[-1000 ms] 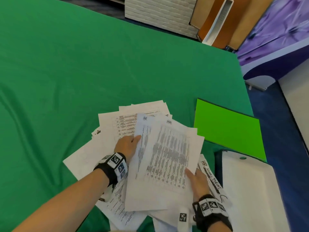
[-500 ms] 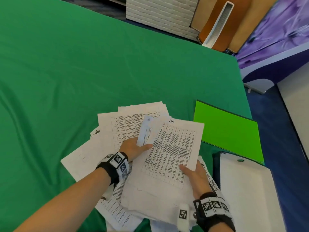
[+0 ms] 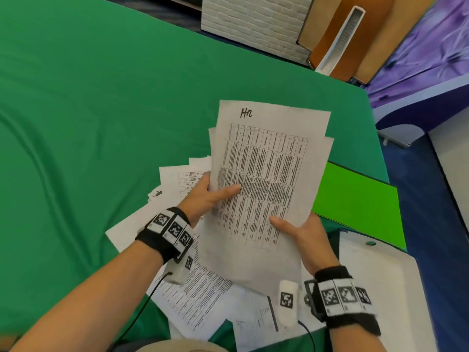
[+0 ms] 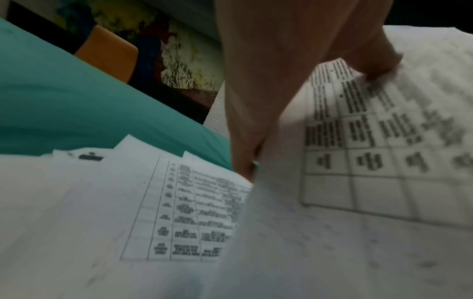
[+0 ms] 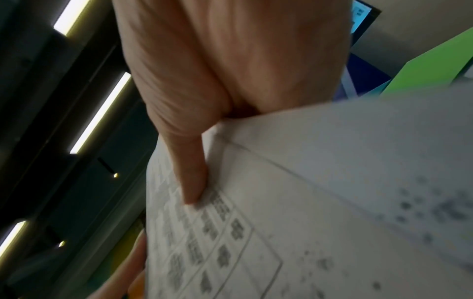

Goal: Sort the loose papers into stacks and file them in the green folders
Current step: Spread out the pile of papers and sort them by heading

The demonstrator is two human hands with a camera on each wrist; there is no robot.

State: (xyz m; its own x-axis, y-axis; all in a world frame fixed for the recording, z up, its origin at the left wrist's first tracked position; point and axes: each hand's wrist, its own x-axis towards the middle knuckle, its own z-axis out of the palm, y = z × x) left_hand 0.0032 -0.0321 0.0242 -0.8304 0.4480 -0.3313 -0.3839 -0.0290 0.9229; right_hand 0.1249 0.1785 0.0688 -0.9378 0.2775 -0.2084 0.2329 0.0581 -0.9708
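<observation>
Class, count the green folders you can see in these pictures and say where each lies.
1: a closed green folder lies flat on the table, right of the held papers. Others may be hidden.

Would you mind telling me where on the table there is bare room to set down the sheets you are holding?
The green tablecloth lies bare left of and beyond the loose papers. Crowded: the near edge, with scattered sheets, the green folder and the open white folder at right.

Handwritten "HR" stands at top of the front sheet point(image 3: 266, 174) of the raised stack; table print below is too small to read.
</observation>
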